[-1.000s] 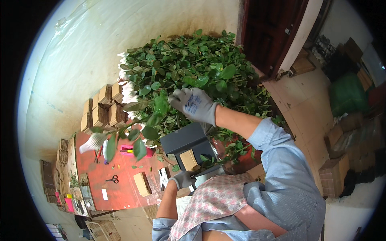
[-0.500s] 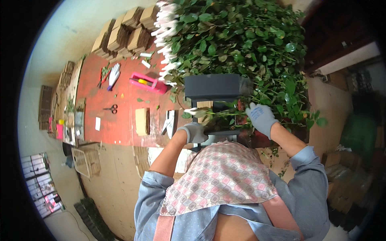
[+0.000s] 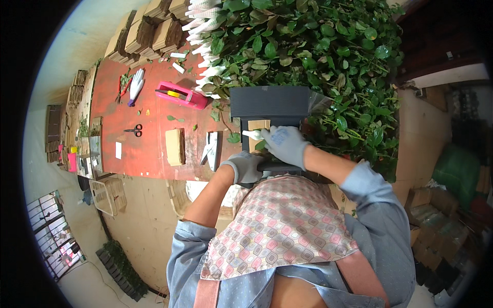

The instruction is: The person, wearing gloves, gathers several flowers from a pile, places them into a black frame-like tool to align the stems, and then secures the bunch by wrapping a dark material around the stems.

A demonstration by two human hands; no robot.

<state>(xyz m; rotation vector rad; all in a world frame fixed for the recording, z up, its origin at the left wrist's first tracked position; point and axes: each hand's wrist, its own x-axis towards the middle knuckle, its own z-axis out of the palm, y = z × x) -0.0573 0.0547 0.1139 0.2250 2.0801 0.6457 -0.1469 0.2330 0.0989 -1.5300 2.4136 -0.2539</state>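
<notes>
My right hand point(image 3: 286, 146), in a grey glove, is closed over a flower stem just behind its bud point(image 3: 252, 134), which wears a white net sleeve. The bud lies over a brown cardboard piece point(image 3: 259, 124) in a black stand point(image 3: 269, 102) with an upright back panel. At the stand's near left side my left hand point(image 3: 245, 167), gloved too, is curled with its fingertips hidden; what it grips I cannot make out. Beyond the stand rises a big pile of leafy stems point(image 3: 313, 46), with white-sleeved flower heads point(image 3: 208, 51) along its left side.
On the red table point(image 3: 149, 149) lie a pink tape dispenser point(image 3: 181, 96), black scissors point(image 3: 134, 130), a white-handled cutting tool point(image 3: 210, 150), a cardboard stack point(image 3: 175, 147), a white glove point(image 3: 136, 87) and red-handled pliers point(image 3: 123, 88). More cardboard stacks point(image 3: 144, 36) stand at the back left.
My right hand has moved left across the stand, from the leafy part of the stem to just behind the sleeved bud. My left hand stays by the stand's near left side. The view has shifted slightly.
</notes>
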